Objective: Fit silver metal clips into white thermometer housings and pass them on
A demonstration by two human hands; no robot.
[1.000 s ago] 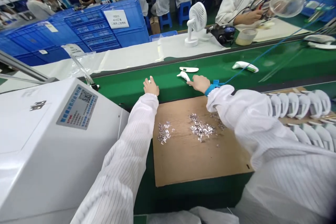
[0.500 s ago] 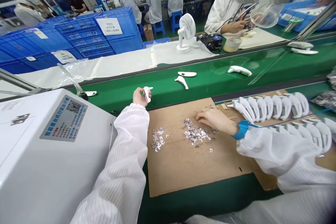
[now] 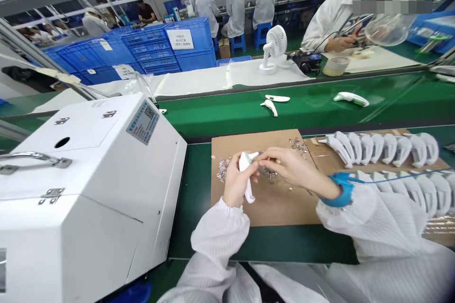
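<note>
White plastic housing (image 3: 246,163) stands gripped in the person's left hand (image 3: 235,183), its narrow end pointing down past the fingers, above a brown cardboard sheet (image 3: 263,208) near the middle of the scene. The right hand (image 3: 287,165) comes in from the right, and its fingertips (image 3: 265,154) meet the housing's upper end, so the hands are together; whether those fingers pinch anything small cannot be told. A blue wrist strap (image 3: 341,190) circles the right wrist, with a thin blue cord (image 3: 398,178) running off to the right. Scattered silver metal pieces (image 3: 223,168) lie on the cardboard directly beneath the hands. Two rows of white plastic shells (image 3: 377,148) lie in overlapping lines on more cardboard to the right. The sheet rests on a green belt desk (image 3: 249,246), with a bulky white machine (image 3: 88,189) standing at left, a QR-code label (image 3: 142,122) on its face. Across a dark rail, three white plastic parts (image 3: 276,98) lie on a farther green belt. Beyond it a co-worker's hand (image 3: 337,45) works beneath a clear magnifier lens (image 3: 387,29), near a small white fan (image 3: 273,49). Stacked blue plastic crates (image 3: 149,52) fill the far left, and white-suited workers (image 3: 235,12) sit along a distant bench.
</note>
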